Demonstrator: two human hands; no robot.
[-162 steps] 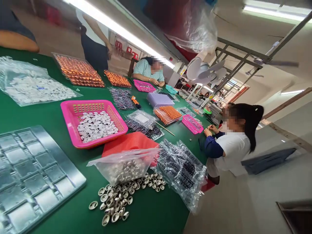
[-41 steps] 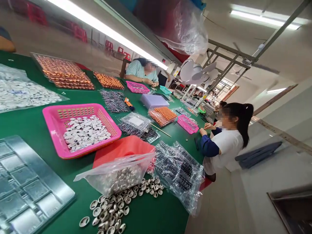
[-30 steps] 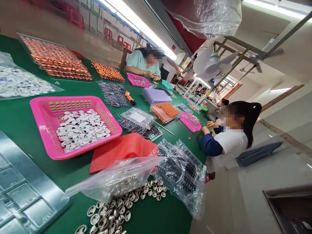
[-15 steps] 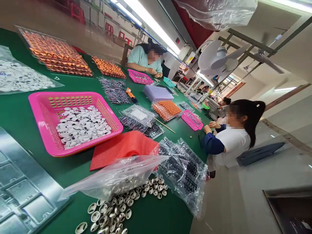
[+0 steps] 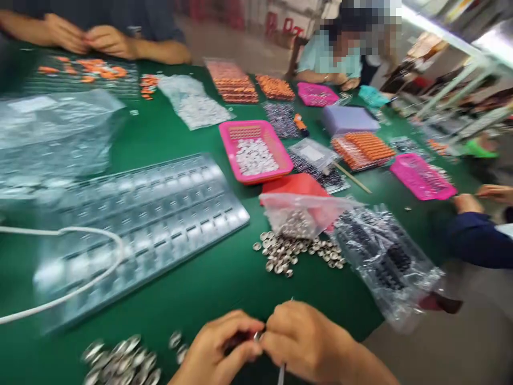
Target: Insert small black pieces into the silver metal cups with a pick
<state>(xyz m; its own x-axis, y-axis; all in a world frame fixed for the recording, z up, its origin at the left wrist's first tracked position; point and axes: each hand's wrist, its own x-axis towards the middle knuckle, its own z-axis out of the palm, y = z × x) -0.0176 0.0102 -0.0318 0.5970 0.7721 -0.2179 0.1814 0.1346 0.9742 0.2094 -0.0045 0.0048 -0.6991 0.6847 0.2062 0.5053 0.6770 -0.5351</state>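
Note:
Near the bottom of the head view, my left hand (image 5: pixel 224 347) pinches a small shiny metal piece (image 5: pixel 257 336) between thumb and fingertips. It resembles the loose round metal caps, though fingers cover most of it. My right hand (image 5: pixel 302 339) is closed and meets the left fingertips at that piece. A thin metal tool (image 5: pixel 281 374) sticks out below my right fist; its kind is hidden by the grip. Left of my hands lies a pile of silvery round caps (image 5: pixel 124 363). Ahead, more metal caps (image 5: pixel 280 251) spill from a clear plastic bag (image 5: pixel 300 219).
A clear plastic tray (image 5: pixel 160 214) and a white cable (image 5: pixel 80 289) lie at left. Beyond stands a pink basket (image 5: pixel 228 147) of white pieces. Bagged black parts (image 5: pixel 385 262) lie at right. Co-workers' hands (image 5: pixel 104 40) are at the far left, others at the right edge.
The view has swung left and down, so the table contents appear shifted right. Both my hands, the metal piece and the thin tool now show; they were out of view before.

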